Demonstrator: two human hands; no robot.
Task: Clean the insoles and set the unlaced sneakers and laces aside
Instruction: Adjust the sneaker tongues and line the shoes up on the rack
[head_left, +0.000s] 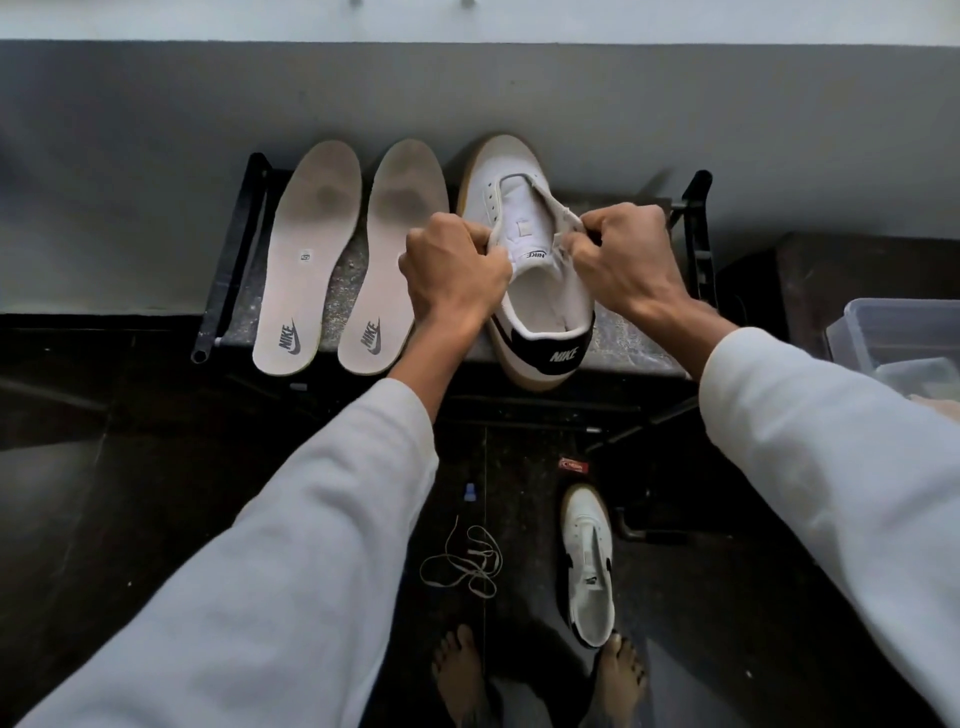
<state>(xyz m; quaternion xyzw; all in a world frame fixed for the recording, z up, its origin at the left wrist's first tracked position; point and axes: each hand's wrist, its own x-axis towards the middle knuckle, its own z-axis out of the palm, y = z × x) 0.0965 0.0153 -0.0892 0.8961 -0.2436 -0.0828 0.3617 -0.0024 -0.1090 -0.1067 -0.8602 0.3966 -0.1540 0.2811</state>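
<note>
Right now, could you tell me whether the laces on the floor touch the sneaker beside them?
Apart. The head view shows the laces lying left of the sneaker, with dark floor plainly between them.

One view only: head-worn, wide-angle, looking forward and steeply down along the person's own arms (311, 545). Left hand (457, 265) and right hand (628, 260) lie near, mid-frame, over a low stand (636, 351) set against the wall (156, 182) at top. Floor (130, 467) fills the lower half; bare feet (457, 670) show at the bottom edge

2 matt insoles (311, 260) (soiled), smooth leather sneaker (540, 291).
</note>
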